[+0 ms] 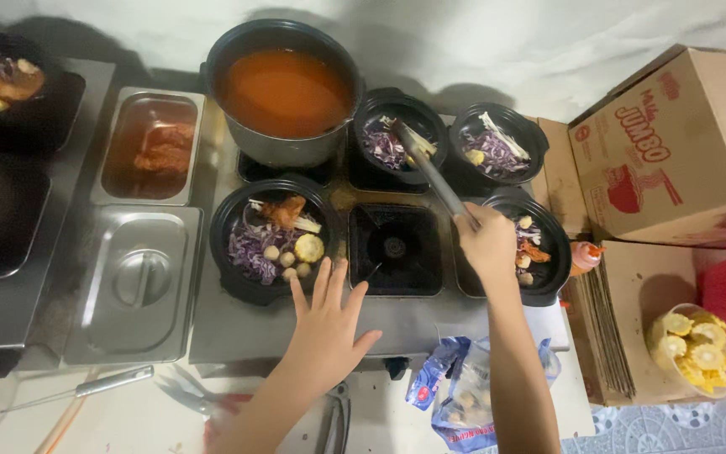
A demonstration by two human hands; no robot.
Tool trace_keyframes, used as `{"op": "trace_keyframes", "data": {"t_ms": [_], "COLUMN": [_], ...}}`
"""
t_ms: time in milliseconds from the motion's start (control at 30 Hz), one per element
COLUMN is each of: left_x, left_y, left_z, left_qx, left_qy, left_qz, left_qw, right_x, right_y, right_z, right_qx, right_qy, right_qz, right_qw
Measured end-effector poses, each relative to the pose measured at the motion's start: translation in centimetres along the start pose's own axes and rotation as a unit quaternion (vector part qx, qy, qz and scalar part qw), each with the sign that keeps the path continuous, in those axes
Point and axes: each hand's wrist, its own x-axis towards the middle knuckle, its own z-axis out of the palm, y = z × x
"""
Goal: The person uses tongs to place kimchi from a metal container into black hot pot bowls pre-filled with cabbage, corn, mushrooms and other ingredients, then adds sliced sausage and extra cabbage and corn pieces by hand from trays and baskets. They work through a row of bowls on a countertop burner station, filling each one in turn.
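My right hand point(487, 244) grips a pair of metal tongs point(427, 168) whose tips reach into a black bowl point(401, 126) of purple cabbage and white strips at the back. My left hand point(327, 324) is open with fingers spread, hovering over the stove's front edge beside a black bowl point(272, 235) filled with purple cabbage, corn, round balls and a fried piece. Between my hands lies a bare black burner point(394, 247). Under my right hand sits another filled black bowl point(539, 248).
A big pot of orange broth point(283, 88) stands at the back. Steel trays, one open point(151, 147) and one lidded point(138, 277), lie left. Cardboard boxes point(674, 139), a tub of corn point(695, 349) and a plastic bag point(464, 395) sit right.
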Motion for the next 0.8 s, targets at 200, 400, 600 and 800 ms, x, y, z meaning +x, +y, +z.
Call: {"op": "trace_keyframes", "data": {"t_ms": [200,400,600,800], "left_x": [-0.7,-2.4,-6.2,-8.6], "left_y": [-1.0,-5.0,-9.2,-12.4], "left_z": [-1.2,-4.0,-5.7,-6.5], "left_qx": [-0.007,-0.002,-0.021,-0.011], "left_qy": [0.005,0.025,0.118,0.146], "left_qz": [-0.014,-0.087,-0.117,-0.135], "left_qw": [1.000,0.996,0.986,0.980], "right_x": [-3.8,-14.4,-26.4,-23.9], "right_y": [2.5,5.5,4.5,-1.3], "right_z": [-2.0,-4.5,-1.7,3.5], "right_qx": [0.369,0.452,0.559,0.631], "right_qy": [-0.134,-0.230,-0.087,-0.014], "right_qz": [0.271,0.252,0.095,0.090], "right_qw": [0.879,0.824,0.819,0.770]}}
